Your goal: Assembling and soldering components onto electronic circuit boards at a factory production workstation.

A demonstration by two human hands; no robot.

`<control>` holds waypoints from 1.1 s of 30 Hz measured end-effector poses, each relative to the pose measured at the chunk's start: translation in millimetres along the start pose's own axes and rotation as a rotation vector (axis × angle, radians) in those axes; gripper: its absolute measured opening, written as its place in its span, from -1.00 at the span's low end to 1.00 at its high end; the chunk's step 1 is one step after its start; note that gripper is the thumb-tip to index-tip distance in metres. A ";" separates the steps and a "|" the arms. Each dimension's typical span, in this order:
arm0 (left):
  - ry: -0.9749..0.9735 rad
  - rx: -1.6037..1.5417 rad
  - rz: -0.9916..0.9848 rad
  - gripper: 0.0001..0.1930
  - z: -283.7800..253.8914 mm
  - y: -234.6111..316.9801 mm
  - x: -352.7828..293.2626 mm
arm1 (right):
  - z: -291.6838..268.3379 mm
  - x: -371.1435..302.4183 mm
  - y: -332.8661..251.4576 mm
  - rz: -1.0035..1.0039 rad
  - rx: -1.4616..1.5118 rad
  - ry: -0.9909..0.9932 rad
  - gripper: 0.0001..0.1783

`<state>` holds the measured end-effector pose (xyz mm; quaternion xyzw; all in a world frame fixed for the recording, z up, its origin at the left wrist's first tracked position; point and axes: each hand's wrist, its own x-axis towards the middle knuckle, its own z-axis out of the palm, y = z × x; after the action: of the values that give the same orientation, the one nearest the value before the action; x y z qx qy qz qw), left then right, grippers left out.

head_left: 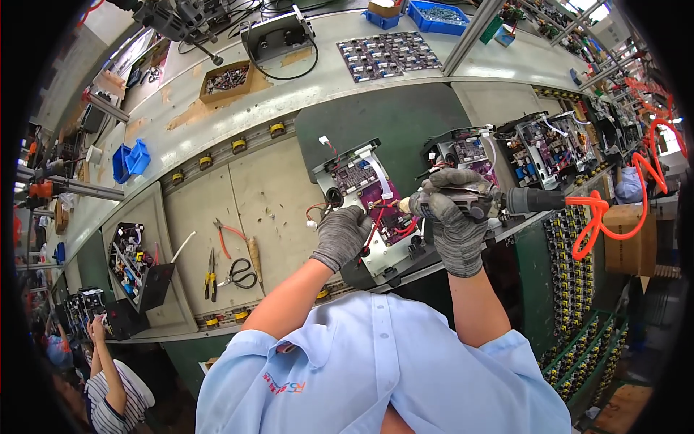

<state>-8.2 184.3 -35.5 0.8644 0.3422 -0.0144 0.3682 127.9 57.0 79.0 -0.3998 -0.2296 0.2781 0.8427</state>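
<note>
My right hand [459, 231], in a grey knit glove, is wrapped round an air-powered screwdriver [531, 200]. The tool lies nearly level, its nose pointing left over an open electronics unit [374, 168] with a purple circuit board, red wires and a white ribbon cable. An orange coiled air hose [597, 230] runs off its right end. My left hand [343, 236], gloved alike, is closed at the unit's left side, close to the red wires. Its fingertips are partly hidden, so what they pinch cannot be made out. The tool's tip is near those fingers.
More open units [549, 145] line the conveyor at right, another [137, 264] at left. Red-handled pliers [228, 235], yellow-handled pliers [210, 276] and black scissors [241, 275] lie left of my left arm. Circuit panels [388, 56] rest on the far shelf. A co-worker [116, 387] is at lower left.
</note>
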 end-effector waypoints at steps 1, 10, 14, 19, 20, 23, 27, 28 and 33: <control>0.010 -0.008 0.010 -0.73 -0.4 0.2 0.7 | -0.4 2.7 3.6 -0.008 -0.043 -0.022 -0.67; -0.003 -0.048 0.010 -0.69 -1.7 4.9 -1.4 | -1.3 7.0 22.3 -0.023 -0.237 -0.097 -0.64; -0.021 -0.087 -0.025 -0.69 7.5 11.6 -1.8 | 3.6 12.0 28.0 0.026 -0.321 -0.172 -0.61; -0.008 -0.109 -0.056 -0.70 16.3 11.7 -2.1 | 7.1 19.8 23.8 0.123 -0.385 -0.250 -0.61; -0.008 -0.110 -0.048 -0.70 17.4 11.2 -2.2 | 8.4 20.4 24.7 0.133 -0.365 -0.240 -0.62; 0.020 -0.124 -0.045 -0.69 19.1 10.3 -3.3 | 11.3 22.8 28.3 0.102 -0.394 -0.264 -0.62; 0.025 -0.119 -0.047 -0.69 19.2 10.6 -4.7 | 19.8 22.2 33.5 0.056 -0.430 -0.262 -0.67; 0.016 -0.105 -0.050 -0.69 19.2 10.6 -4.7 | 22.6 21.5 34.2 0.036 -0.431 -0.274 -0.68; 0.041 -0.087 -0.036 -0.68 19.2 8.7 -6.8 | 22.1 20.3 39.5 0.007 -0.588 -0.381 -0.66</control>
<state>-3.8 163.7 -42.1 0.8415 0.3653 0.0117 0.3979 118.3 103.1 63.4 -0.5671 -0.4514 0.2728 0.6327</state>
